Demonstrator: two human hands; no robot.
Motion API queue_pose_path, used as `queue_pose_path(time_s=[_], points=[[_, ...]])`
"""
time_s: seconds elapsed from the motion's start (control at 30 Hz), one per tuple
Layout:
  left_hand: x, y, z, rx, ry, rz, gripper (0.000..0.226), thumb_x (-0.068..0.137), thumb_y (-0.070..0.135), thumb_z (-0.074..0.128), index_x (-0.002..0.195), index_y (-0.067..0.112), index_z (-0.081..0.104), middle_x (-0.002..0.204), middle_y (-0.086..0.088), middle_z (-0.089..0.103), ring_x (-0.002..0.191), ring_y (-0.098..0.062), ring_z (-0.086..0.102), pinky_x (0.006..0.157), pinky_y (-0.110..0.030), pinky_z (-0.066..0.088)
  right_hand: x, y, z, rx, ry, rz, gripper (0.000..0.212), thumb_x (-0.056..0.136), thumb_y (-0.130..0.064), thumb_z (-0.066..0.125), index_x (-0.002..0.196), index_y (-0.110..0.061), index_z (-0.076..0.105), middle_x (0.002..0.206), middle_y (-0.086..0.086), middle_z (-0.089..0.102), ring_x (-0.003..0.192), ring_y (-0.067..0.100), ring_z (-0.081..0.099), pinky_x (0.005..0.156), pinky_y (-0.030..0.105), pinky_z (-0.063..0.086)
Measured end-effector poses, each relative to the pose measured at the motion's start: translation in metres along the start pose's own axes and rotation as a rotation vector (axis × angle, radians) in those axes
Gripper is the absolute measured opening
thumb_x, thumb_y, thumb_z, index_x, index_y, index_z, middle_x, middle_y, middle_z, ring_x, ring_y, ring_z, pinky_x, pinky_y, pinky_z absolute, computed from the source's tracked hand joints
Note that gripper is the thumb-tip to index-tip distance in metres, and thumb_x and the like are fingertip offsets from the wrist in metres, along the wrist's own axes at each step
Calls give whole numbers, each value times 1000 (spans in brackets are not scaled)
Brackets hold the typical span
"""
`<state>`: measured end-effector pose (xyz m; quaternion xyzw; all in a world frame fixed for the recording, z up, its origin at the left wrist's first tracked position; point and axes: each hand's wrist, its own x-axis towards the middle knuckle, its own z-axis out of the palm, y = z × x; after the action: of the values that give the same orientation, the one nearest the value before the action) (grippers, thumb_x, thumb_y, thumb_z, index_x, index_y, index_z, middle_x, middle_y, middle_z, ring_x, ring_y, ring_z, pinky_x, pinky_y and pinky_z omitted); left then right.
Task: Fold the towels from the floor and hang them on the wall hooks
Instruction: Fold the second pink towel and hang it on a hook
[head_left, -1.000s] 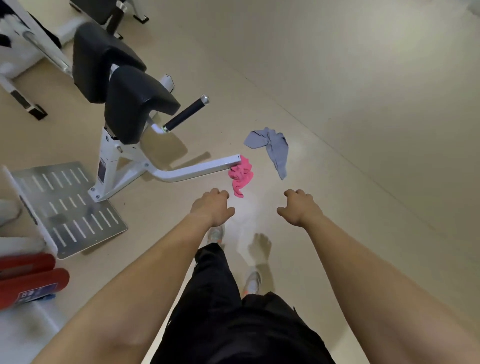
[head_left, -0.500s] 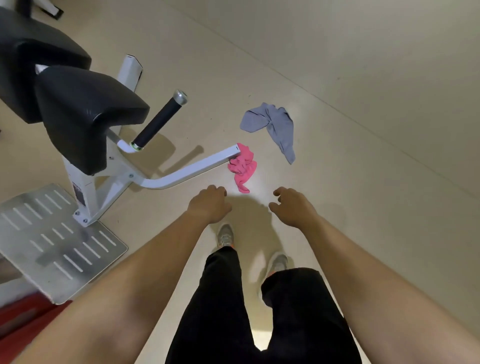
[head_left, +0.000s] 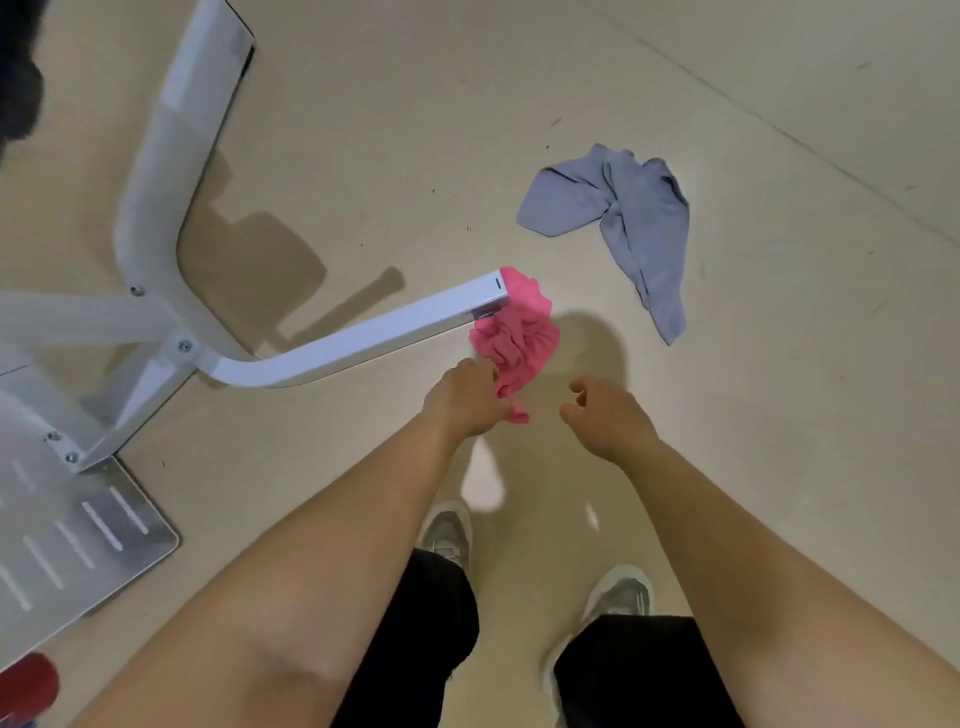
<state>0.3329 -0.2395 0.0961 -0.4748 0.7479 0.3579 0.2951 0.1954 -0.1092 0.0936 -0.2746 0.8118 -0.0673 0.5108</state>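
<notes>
Floor (head_left: 779, 415): beige, glossy, faintly scuffed.
Pink towel (head_left: 519, 338): crumpled, touching the white frame tube's (head_left: 353, 338) end.
Grey towel (head_left: 639, 218): crumpled, 1 o'clock from pink, apart.
Footplate (head_left: 78, 545): slotted metal, 8 o'clock.

My left hand (head_left: 467, 400) is down at the near end of the crumpled pink towel (head_left: 519, 338), knuckles touching it; my fingers are hidden, so I can't tell if they pinch it. My right hand (head_left: 608, 421) hangs just beside it, fingers loosely curled, holding nothing. The towel lies against the end of a white frame leg (head_left: 353, 343) beyond my left hand. A grey towel (head_left: 639, 218) lies on the floor (head_left: 779, 415) farther out, beyond my right hand.
</notes>
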Motion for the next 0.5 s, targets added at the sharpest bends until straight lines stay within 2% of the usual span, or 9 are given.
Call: queue_pose_path(time_s=[0.07,0.17,0.23,0.3,0.37,0.43,0.5], points=[[51,0,22,-2,56,-14,37,84,31,63,117,15,61,108,-6,57,108,-34,57,82,-36,46,53,19,17,15,-5,-16,50,94,-30,57,140,-15,50,139,7,55,124,27,54,103,40,45],[124,-1,49,-95,228,-61,31,82,25,49,109,15,61,115,-14,57,107,-40,56,82,-40,48,121,36,43,32,0,-72,45,93,-29,57,136,-16,55,133,8,59,119,29,58,100,41,47],[164,-8,67,-157,313,-43,39,79,24,46,115,18,60,120,-13,56,107,-39,56,78,-41,48,158,41,59,25,-1,-153,37,92,-25,57,127,-16,61,122,10,64,110,32,62,93,42,51],[192,-15,84,-159,294,29,47,85,22,47,131,26,52,131,-11,49,111,-36,54,80,-41,47,195,46,76,26,38,-247,28,91,-22,54,115,-15,64,112,12,68,100,35,65,83,43,53],[214,-25,99,-116,281,83,54,89,19,47,141,33,44,135,-10,46,112,-35,53,86,-43,50,226,49,94,28,66,-289,30,88,-30,53,113,-17,63,109,12,67,96,33,63,79,42,51],[228,-36,110,-99,324,111,53,87,16,48,138,31,50,130,-9,53,112,-34,55,87,-42,51,249,53,109,26,95,-322,34,83,-43,48,107,-24,63,107,10,64,97,33,59,78,42,50],[228,-42,113,-86,351,133,43,84,15,53,125,24,59,119,-9,63,107,-33,58,82,-40,50,255,55,117,47,135,-334,29,82,-40,51,102,-26,66,103,10,62,95,31,57,75,39,49]])
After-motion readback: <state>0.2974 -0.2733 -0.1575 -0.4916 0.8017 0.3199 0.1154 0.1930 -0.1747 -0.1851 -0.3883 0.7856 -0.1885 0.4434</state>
